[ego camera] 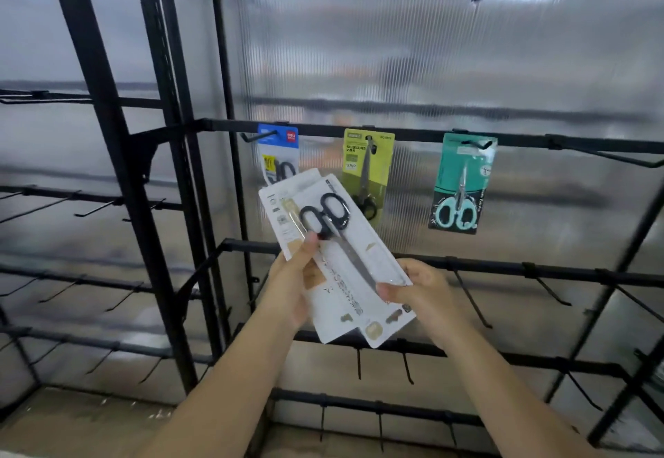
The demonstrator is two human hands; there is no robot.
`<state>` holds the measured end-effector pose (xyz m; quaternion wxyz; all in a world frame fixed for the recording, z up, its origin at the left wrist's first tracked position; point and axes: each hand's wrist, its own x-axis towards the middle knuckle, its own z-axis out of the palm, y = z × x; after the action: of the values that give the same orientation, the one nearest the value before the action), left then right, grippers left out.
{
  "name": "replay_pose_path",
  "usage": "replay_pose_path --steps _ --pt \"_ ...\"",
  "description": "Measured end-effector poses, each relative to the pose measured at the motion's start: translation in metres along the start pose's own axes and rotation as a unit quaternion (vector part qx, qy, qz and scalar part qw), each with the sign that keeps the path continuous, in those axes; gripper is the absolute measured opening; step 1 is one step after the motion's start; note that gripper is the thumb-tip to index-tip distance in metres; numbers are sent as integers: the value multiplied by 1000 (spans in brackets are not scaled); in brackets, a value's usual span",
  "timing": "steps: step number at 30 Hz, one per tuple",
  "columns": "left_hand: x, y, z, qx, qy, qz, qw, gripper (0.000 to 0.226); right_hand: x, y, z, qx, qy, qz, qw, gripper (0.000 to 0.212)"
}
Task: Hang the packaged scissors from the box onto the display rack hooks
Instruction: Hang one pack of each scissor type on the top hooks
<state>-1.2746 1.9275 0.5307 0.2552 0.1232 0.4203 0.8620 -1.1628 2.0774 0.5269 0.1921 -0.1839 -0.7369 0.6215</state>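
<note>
My left hand (293,278) has its thumb curled over the near edge of the white scissors pack (336,260), fingers behind the card, and my right hand (418,288) pinches its lower right edge beside the blade tips; I seem to hold two cards fanned one behind the other, tilted, handles uppermost, in front of the rack. I judge them light and fairly stiff: thin card with a glossy blister that could slide under my thumb, so the edges are the place to hold, keeping the hang hole free, though I cannot make out that hole here. The steel inside puts the weight low, so a card should swing once hung. Beyond them the black display rack (413,134) carries a blue pack (278,148), a green pack (368,170) and a teal pack (463,184) on hooks of one bar; a bare hook (603,156) juts to the right, with more below. Ribbed translucent panels back the frame. The box is not in view.
</note>
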Motion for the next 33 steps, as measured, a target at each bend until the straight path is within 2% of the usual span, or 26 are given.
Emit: replay_pose_path --steps 3,6,10,14,16,18,19,20,22,23,25,27,33 --pt "-2 15 -19 -1 -7 17 1000 70 0 2 -13 -42 -20 7 999 30" --pt "-6 30 -36 40 -26 9 999 102 3 -2 -23 -114 -65 9 991 37" --pt "-8 35 -50 93 -36 -29 995 62 12 -13 -16 -212 -80 -19 974 37" --pt "-5 35 -59 78 -4 1 997 54 23 -21 -2 -239 -23 -58 969 26" --pt "-5 34 -63 48 23 25 998 52 24 -22 4 -268 42 -88 958 42" --pt "-3 32 -68 16 41 40 998 53 21 -18 10 -203 107 -66 971 68" --pt "-3 31 -71 2 48 46 998 54 19 -15 13 -121 112 -11 986 76" --pt "-3 31 -74 -13 50 52 997 56 15 -12 15 -17 84 58 995 77" --pt "-4 28 -75 -46 43 60 996 61 11 -3 22 187 -14 178 966 65" --pt "-5 25 -74 -59 38 57 996 64 9 2 28 257 -45 193 946 53" --pt "-5 18 -70 -68 34 40 996 63 9 11 44 327 -49 172 928 32" --pt "-4 11 -67 -67 28 24 997 61 11 14 57 369 4 150 917 18" --pt "12 12 -87 -45 13 -16 999 39 14 7 39 387 137 82 908 22"
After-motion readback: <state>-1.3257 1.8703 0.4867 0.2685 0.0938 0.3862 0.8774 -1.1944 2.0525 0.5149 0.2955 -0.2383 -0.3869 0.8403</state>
